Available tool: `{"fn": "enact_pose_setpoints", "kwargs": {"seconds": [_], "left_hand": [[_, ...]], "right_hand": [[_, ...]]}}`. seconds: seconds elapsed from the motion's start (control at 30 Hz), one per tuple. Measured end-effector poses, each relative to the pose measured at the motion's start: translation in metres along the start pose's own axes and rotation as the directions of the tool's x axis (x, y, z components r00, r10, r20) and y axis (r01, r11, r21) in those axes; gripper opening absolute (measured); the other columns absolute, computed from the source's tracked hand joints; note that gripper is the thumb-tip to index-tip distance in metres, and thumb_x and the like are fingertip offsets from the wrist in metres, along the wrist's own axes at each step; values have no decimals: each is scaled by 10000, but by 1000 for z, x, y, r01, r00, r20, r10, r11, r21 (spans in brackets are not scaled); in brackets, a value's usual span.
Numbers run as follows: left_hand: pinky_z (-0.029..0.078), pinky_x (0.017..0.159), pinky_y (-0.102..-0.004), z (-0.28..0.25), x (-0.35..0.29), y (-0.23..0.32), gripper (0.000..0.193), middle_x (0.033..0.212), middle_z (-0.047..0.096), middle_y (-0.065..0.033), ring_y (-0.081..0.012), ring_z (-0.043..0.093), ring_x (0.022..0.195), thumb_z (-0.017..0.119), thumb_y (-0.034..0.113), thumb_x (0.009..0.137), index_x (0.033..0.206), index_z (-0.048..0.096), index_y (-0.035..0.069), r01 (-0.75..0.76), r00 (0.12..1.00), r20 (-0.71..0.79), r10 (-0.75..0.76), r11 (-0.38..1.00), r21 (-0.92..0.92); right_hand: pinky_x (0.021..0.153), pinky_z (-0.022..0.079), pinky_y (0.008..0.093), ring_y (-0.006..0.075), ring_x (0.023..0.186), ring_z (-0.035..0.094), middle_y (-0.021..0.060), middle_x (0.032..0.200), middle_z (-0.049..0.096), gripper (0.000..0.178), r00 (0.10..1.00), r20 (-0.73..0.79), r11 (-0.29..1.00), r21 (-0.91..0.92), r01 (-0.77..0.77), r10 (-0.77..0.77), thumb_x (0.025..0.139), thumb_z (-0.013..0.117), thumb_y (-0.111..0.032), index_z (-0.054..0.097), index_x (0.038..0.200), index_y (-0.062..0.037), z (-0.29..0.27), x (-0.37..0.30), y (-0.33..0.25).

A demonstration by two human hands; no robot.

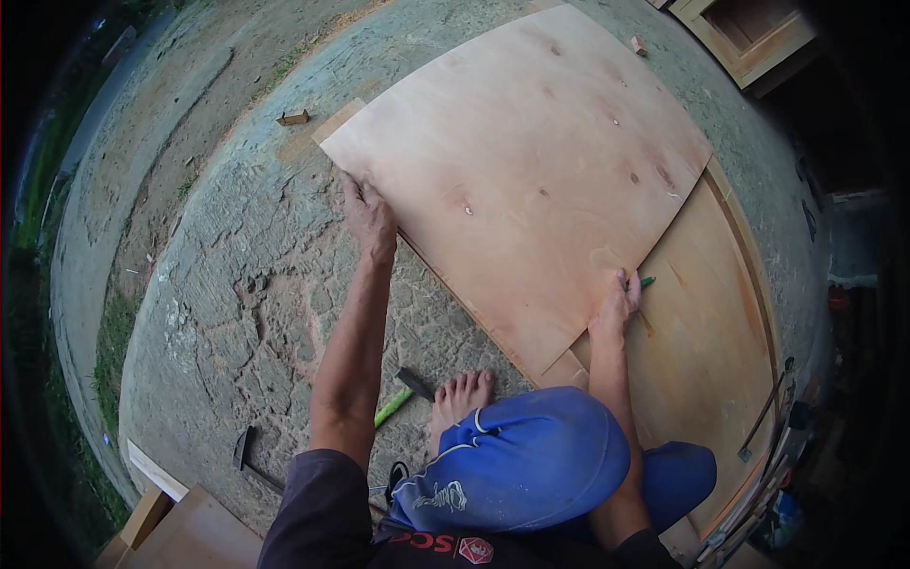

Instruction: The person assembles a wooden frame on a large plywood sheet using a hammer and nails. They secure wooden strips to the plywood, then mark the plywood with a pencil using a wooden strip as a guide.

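Observation:
A pale plywood sheet (531, 180) lies slantwise over a larger wooden panel with a raised frame (706, 322). At the sheet's left edge my left hand (368, 216) is closed on it, with some of the fingers hidden. My right hand (616, 302) is closed around a slim green pencil (647, 282), of which only the end sticks out. That hand rests against the sheet's right edge, near its lower corner. By my bare foot lies a hammer (393, 406) with a bright green handle.
Another dark-headed hammer (245, 448) lies on the rough, cracked concrete (275, 303). Small wood blocks (293, 118) sit beyond the sheet. Wooden boards (190, 531) stand at the lower left, a framed wooden piece (744, 38) at the far right. Long tools (766, 412) lie along the right side.

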State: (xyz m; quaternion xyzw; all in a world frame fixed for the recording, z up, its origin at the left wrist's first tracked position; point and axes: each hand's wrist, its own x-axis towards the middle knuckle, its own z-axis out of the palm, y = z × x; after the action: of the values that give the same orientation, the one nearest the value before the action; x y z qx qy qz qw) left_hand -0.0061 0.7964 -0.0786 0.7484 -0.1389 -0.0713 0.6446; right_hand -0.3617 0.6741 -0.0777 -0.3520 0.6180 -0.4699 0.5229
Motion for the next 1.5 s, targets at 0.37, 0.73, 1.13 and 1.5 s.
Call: {"fn": "enact_pose_setpoints", "kwargs": {"seconds": [0.37, 0.73, 1.13, 1.5], "left_hand": [[313, 1169, -397, 11, 2, -19, 611, 1534, 373, -288, -403, 390, 1417, 412, 307, 1050, 1515, 290, -71, 59, 989, -146, -26, 972, 227], [397, 1101, -411, 11, -1, -14, 594, 1482, 454, -278, -395, 485, 1347, 431, 284, 1045, 1522, 293, -43, 58, 985, -173, -29, 984, 166], [329, 1163, -375, 4, 7, -21, 562, 1539, 387, -265, -350, 396, 1431, 432, 217, 1044, 1513, 306, -66, 14, 992, -127, -18, 999, -30], [331, 1160, -348, 15, 2, -17, 559, 1544, 382, -261, -350, 391, 1433, 408, 211, 1051, 1519, 290, -71, -9, 988, -155, 15, 999, 41]], "right_hand": [[1042, 467, 475, 323, 1281, 507, 187, 1457, 468, 573, 999, -37, 999, -19, -27, 26, 1006, 593, -214, 357, 1506, -62, 1, -11, -1], [1092, 429, 450, 318, 1338, 463, 206, 1511, 408, 610, 1000, -4, 999, -37, 6, -6, 1021, 563, -201, 289, 1538, -31, 1, -11, 3], [1112, 405, 450, 326, 1372, 428, 228, 1542, 357, 656, 999, 47, 999, -28, 19, -18, 1032, 540, -215, 217, 1556, 12, 4, -18, 7], [1085, 438, 475, 328, 1334, 470, 202, 1492, 433, 599, 1000, 20, 1000, -7, -15, 15, 1031, 542, -207, 282, 1540, -29, -1, -13, 1]]}}
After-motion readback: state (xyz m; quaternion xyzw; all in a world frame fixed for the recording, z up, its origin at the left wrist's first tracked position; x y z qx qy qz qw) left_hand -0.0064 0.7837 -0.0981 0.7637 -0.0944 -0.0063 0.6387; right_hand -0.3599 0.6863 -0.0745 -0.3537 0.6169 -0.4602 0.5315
